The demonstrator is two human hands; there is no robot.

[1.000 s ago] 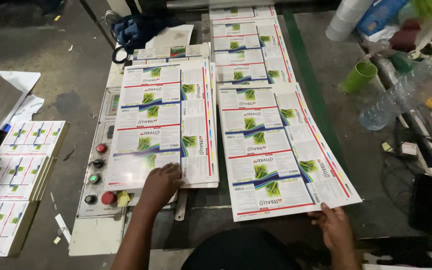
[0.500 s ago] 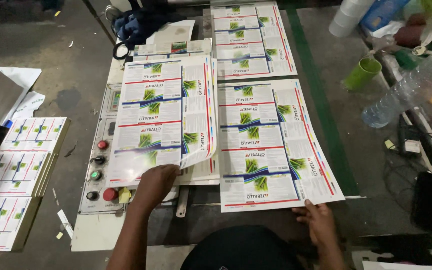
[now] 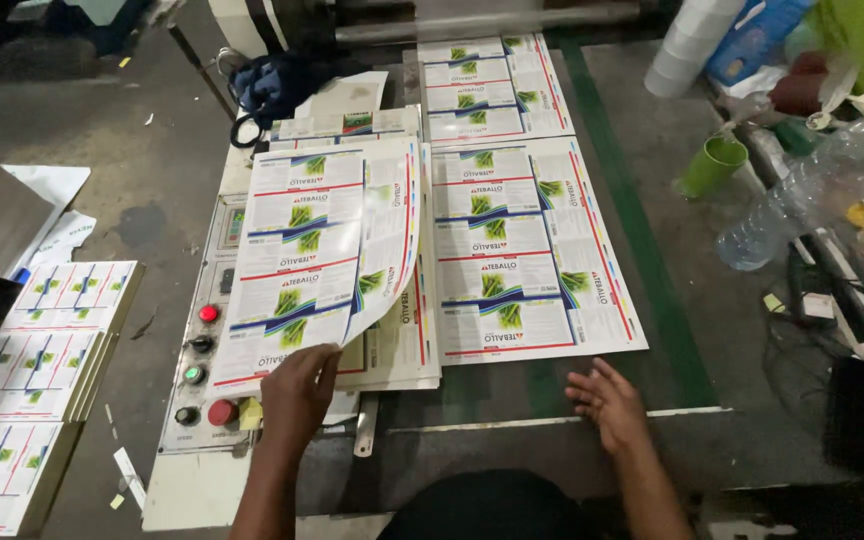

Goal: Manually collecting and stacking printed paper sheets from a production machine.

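Head view: left hand (image 3: pixel 297 392) now lifting top sheet (image 3: pixel 317 255), formerly flat.

Left hand (image 3: pixel 297 392) pinches near edge of top printed sheet (image 3: pixel 312 255): glossy white, rows of green-plant label panels, red and blue stripes. Sheet lifted, right side curling upward, bowed off stack of printed sheets (image 3: pixel 402 345) beneath. Second printed sheet (image 3: pixel 527 250), same design, lies flat just right of stack, near edge squared to viewer. Right hand (image 3: pixel 607 400) open, palm down, just below that sheet, not touching.
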